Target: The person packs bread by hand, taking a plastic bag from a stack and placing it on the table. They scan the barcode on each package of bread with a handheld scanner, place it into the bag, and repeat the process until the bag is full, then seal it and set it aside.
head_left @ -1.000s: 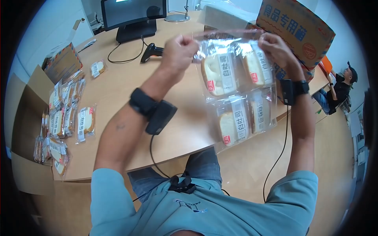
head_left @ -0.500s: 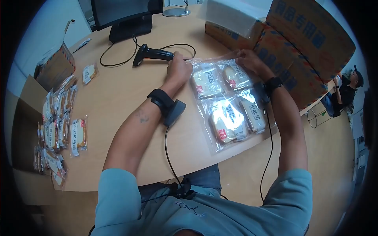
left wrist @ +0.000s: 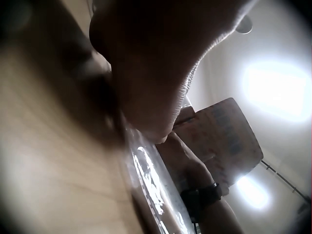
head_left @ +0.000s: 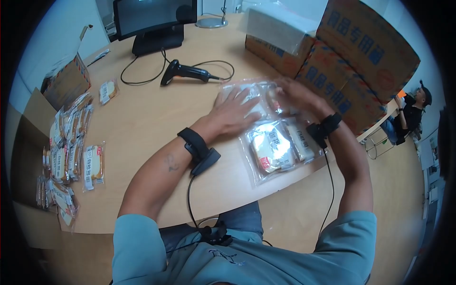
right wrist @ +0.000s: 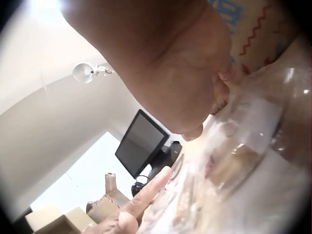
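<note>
Apparently, the spread left hand (head_left: 237,114) flattens the bag (head_left: 273,147) near the desk's front edge (head_left: 228,197), right hand (head_left: 300,97) grip indeterminable; next likely calls for smoothing.

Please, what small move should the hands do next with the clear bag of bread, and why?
Probably the right hand should smooth the clear bag outward near its upper right corner, where that hand is. The left hand lies spread over the bag's upper left part and could steady it; in the right wrist view the bag looks raised and loose.
</note>
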The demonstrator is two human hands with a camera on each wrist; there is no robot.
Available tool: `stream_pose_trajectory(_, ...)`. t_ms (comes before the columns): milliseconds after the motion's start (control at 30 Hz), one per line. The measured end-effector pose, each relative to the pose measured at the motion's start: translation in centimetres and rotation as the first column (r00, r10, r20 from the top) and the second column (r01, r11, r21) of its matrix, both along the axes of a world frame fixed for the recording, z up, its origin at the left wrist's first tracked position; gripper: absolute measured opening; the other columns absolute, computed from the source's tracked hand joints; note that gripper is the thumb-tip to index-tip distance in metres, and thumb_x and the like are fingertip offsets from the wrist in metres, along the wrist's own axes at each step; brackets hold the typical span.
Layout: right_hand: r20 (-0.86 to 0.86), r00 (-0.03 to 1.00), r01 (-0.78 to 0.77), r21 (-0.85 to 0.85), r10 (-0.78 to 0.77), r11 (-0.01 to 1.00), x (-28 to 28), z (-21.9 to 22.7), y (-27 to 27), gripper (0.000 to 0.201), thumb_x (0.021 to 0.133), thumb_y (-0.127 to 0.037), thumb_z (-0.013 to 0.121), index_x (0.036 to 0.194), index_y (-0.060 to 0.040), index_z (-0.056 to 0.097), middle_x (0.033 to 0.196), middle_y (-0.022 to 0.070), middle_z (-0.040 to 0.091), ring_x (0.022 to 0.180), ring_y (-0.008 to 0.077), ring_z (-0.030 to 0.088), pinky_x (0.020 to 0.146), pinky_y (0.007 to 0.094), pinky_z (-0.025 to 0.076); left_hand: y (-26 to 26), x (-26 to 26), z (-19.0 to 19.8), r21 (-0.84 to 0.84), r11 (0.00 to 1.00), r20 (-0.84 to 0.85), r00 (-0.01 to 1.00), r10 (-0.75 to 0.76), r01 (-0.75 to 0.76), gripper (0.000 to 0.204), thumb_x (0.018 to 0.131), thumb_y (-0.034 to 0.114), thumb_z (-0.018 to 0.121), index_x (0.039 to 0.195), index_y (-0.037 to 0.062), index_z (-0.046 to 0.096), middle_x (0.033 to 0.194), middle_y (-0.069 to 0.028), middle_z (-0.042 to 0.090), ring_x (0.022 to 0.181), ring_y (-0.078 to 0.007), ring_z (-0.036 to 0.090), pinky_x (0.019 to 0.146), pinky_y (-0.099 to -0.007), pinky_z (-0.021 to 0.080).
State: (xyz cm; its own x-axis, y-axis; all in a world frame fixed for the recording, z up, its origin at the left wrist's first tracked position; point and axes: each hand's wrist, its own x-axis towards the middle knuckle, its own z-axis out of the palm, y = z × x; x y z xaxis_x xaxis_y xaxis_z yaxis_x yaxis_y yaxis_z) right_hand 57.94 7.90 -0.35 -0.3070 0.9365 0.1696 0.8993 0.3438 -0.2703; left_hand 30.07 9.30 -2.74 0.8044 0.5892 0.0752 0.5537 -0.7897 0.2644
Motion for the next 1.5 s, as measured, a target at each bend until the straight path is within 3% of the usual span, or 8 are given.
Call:
stream_pose_trajectory(233,0.121,0.992,-0.001,0.214,-0.025,0.977,1.2,-2.2,-0.2,0.039,0.095,-0.025,0.056,0.128,-0.0042,0.057,0.136,0.0212,0.052,0.124,0.037,0.053,0.101,0.0428,0.046,0.0,-0.2,-0.6,0.019,0.999,0.049,0.998,0.03,-0.031,0.072,0.099,0.065,0.026,0.154,0.0191,0.032,0.162,-0.0196,0.016,0.151,-0.0382,0.006,0.117,-0.0607,0.007)
stream_pose_trajectory(367,0.235,0.959,0.133,0.12,-0.159,0.984,-2.7,6.1,-0.4,0.027,0.092,-0.022,0.058,0.112,-0.0045,0.064,0.119,0.0198,0.062,0.112,0.0371,0.058,0.093,0.0443,0.05,0.5,-1.4,0.1,0.069,0.996,0.149,0.987,0.051,-0.062,0.069,0.099,0.061,0.033,0.151,0.0152,0.037,0.159,-0.0208,0.02,0.149,-0.0386,0.011,0.117,-0.059,0.01)
stream_pose_trajectory(433,0.268,0.908,0.218,0.355,-0.322,0.909,-4.2,9.3,1.3,0.017,0.09,-0.019,0.06,0.097,-0.0042,0.066,0.102,0.017,0.064,0.101,0.037,0.061,0.086,0.0449,0.052,1.0,-2.5,0.4,0.062,0.997,0.233,0.972,0.022,-0.038,0.063,0.099,0.052,0.045,0.148,0.0122,0.041,0.156,-0.0219,0.027,0.148,-0.0394,0.016,0.116,-0.0592,0.016)
stream_pose_trajectory(567,0.166,0.964,0.016,0.74,-0.205,0.673,-0.3,12.2,10.0,0.011,0.082,-0.015,0.061,0.086,-0.0051,0.065,0.092,0.017,0.064,0.096,0.0388,0.061,0.083,0.0492,0.05,-0.8,-8.8,3.7,0.155,0.986,0.412,0.903,-0.121,0.062,0.054,0.096,0.037,0.058,0.136,0.002,0.052,0.143,-0.0226,0.046,0.136,-0.0381,0.04,0.114,-0.0461,0.03)
stream_pose_trajectory(633,0.144,0.925,0.136,0.739,-0.351,0.66,0.4,13.4,12.3,0.013,0.084,-0.016,0.062,0.09,-0.0051,0.066,0.099,0.0167,0.064,0.099,0.0386,0.061,0.084,0.0482,0.05,-2.9,-13.1,4.7,-0.119,0.992,0.347,0.935,0.073,-0.033,0.047,0.092,0.029,0.064,0.129,-0.0007,0.058,0.133,-0.0225,0.056,0.126,-0.0367,0.051,0.108,-0.0414,0.039)
stream_pose_trajectory(967,0.189,0.725,0.502,0.513,-0.662,0.696,1.3,14.7,14.8,0.028,0.086,-0.023,0.055,0.104,-0.0055,0.067,0.111,0.0209,0.067,0.105,0.0405,0.063,0.088,0.0498,0.051,-10.5,-27.1,5.1,-0.255,0.872,0.294,0.825,0.482,-0.418,0.042,0.087,0.02,0.066,0.12,-0.0055,0.062,0.125,-0.0224,0.062,0.122,-0.0359,0.055,0.106,-0.0409,0.042)
stream_pose_trajectory(1333,-0.056,0.68,0.63,0.554,-0.731,0.544,1.3,16.2,14.2,0.031,0.094,-0.033,0.052,0.104,-0.0106,0.071,0.107,0.0183,0.069,0.102,0.0418,0.064,0.085,0.0518,0.051,-11.1,-27.9,4.1,-0.317,0.854,0.314,0.804,0.505,-0.413,0.041,0.086,0.014,0.066,0.12,-0.0063,0.061,0.125,-0.0218,0.062,0.122,-0.0325,0.055,0.107,-0.0386,0.04)
stream_pose_trajectory(1500,-0.016,0.788,0.481,0.641,-0.615,0.599,-0.6,18.3,13.4,0.031,0.097,-0.032,0.048,0.098,-0.0083,0.069,0.102,0.017,0.069,0.098,0.0425,0.063,0.084,0.0514,0.051,-11.3,-28.1,4.1,-0.316,0.845,0.316,0.792,0.523,-0.432,0.041,0.085,0.014,0.066,0.12,-0.0065,0.061,0.125,-0.0223,0.061,0.124,-0.0334,0.055,0.107,-0.0391,0.04)
